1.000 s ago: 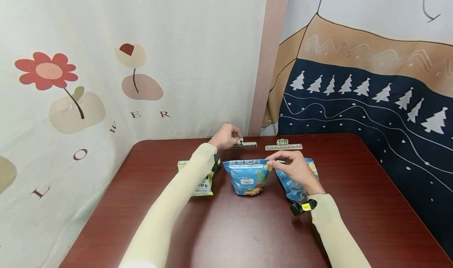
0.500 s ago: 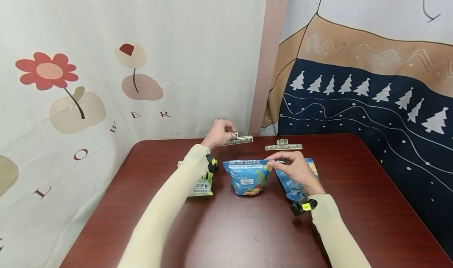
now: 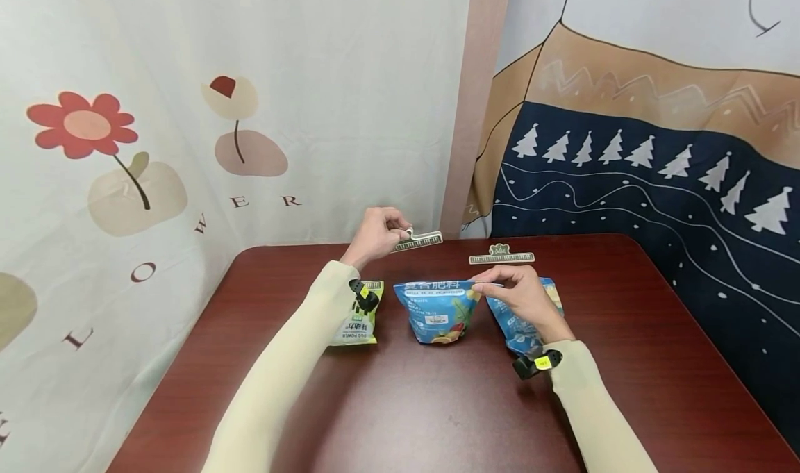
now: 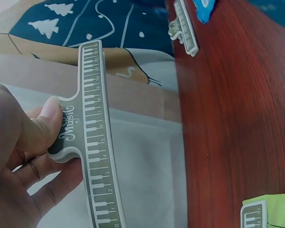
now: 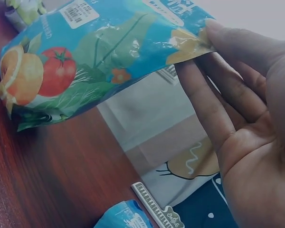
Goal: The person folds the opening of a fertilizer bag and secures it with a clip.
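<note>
My left hand (image 3: 377,235) pinches the handle of a piano-key sealing clip (image 4: 99,137) between thumb and fingers. This clip is raised above the table's back edge, its long bar pointing right in the head view. With thumb and fingertips, my right hand (image 3: 523,299) pinches the top right corner of a blue bag (image 3: 437,314). That bag stands upright mid-table, and the right wrist view shows a printed tomato and orange on its front. No clip shows on its top edge.
Another piano-key clip (image 3: 502,258) lies at the back right. A second blue bag (image 3: 515,327) is partly behind my right hand. At left, a green bag (image 3: 355,332) bears a clip (image 4: 254,216) at its top. Curtains (image 3: 350,112) hang behind the dark red table (image 3: 431,410).
My left hand has lifted the clip from the table's back edge and drawn it leftward and up. The right hand keeps its pinch on the blue bag, nearly still.
</note>
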Available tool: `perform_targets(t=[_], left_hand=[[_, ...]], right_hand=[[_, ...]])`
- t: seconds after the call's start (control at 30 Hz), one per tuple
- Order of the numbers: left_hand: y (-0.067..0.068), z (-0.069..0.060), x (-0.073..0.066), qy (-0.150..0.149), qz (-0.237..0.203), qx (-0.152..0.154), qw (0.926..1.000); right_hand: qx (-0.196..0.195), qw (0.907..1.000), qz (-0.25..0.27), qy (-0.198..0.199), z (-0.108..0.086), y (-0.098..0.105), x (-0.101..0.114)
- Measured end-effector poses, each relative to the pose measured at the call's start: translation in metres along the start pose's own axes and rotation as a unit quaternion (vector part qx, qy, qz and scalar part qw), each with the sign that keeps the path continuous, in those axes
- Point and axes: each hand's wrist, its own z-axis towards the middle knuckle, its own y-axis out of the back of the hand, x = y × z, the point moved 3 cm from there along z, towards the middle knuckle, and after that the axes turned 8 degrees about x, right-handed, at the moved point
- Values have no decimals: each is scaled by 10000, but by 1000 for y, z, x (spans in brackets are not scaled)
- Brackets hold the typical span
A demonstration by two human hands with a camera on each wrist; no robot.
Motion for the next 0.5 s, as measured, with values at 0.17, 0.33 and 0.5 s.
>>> perform_targets(t=[0.17,0.33,0.5], left_hand=[[5,-9,-8,10,16,-128,9999],[8,-19,-20,-125,137,-185,9997],[10,-31,-34,-343,228,-258,9988]], right_hand=[[-25,10000,24,15,0,-1,1],[-60,10000,0,-59,0,0,0],[-47,10000,-10,-82,-1,1,-2]])
